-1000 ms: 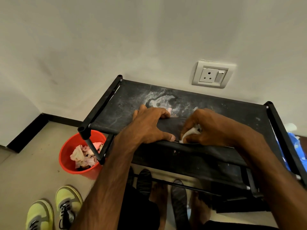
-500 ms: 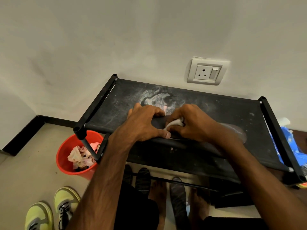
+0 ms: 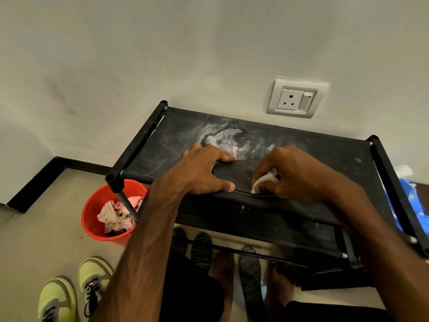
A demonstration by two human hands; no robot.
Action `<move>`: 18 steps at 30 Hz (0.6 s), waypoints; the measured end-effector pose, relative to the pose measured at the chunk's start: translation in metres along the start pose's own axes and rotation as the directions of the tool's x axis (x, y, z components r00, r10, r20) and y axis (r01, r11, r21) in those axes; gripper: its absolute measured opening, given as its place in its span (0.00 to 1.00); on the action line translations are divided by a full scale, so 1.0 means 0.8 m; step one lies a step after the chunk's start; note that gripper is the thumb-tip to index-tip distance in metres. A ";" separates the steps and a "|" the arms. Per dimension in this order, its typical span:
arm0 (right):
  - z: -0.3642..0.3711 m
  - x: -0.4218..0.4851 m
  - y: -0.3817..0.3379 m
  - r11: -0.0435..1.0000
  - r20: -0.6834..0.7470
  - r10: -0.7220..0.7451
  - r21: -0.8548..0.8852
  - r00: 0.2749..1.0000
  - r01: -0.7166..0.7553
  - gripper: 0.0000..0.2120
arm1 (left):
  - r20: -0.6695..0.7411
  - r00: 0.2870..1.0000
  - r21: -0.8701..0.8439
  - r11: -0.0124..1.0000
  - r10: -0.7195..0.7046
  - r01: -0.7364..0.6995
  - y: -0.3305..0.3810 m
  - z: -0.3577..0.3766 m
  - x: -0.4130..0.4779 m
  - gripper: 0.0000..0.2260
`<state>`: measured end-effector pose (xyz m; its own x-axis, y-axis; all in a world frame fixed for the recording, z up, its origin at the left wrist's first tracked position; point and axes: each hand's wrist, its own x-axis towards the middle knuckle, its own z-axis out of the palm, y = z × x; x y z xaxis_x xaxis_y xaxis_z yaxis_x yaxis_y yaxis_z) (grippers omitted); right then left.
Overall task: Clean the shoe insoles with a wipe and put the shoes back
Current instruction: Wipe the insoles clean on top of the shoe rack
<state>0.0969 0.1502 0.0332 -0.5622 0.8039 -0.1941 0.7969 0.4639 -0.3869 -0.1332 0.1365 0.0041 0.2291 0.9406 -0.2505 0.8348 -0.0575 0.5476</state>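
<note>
A black insole lies flat on the top shelf of the black shoe rack. My left hand holds its left end, fingers over the far edge and thumb on the near edge. My right hand grips a crumpled white wipe and presses it on the insole. The insole's right part is hidden under that hand. Two dark insoles and a third insole lie on the floor by my bare feet. A pair of yellow-green sneakers stands at the lower left.
A red bin with used wipes stands under the rack's left corner. A wall socket is above the rack. Blue packaging lies at the rack's right end. White dust marks the shelf fabric.
My right hand with the wipe slid left along the insole and has come a little back to the right. My left hand kept its hold.
</note>
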 end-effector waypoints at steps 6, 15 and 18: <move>0.024 0.019 -0.018 1.000 -0.152 -0.013 -0.001 0.988 0.013 0.08 | -0.026 0.999 0.022 0.999 0.042 -0.041 0.007 0.002 -0.001 0.34; 0.032 0.028 -0.030 1.000 -0.202 -0.001 0.025 0.979 0.006 0.09 | -0.007 1.000 -0.021 0.999 0.029 -0.029 0.001 0.002 0.003 0.35; 0.009 0.016 -0.018 0.999 -0.062 0.045 0.004 0.997 -0.045 0.09 | -0.017 1.000 -0.034 0.999 0.010 -0.011 0.000 0.003 0.004 0.34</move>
<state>0.0765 0.1512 0.0295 -0.5107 0.8457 -0.1550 0.8206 0.4256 -0.3814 -0.1316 0.1386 0.0016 0.2291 0.9454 -0.2316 0.8149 -0.0562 0.5769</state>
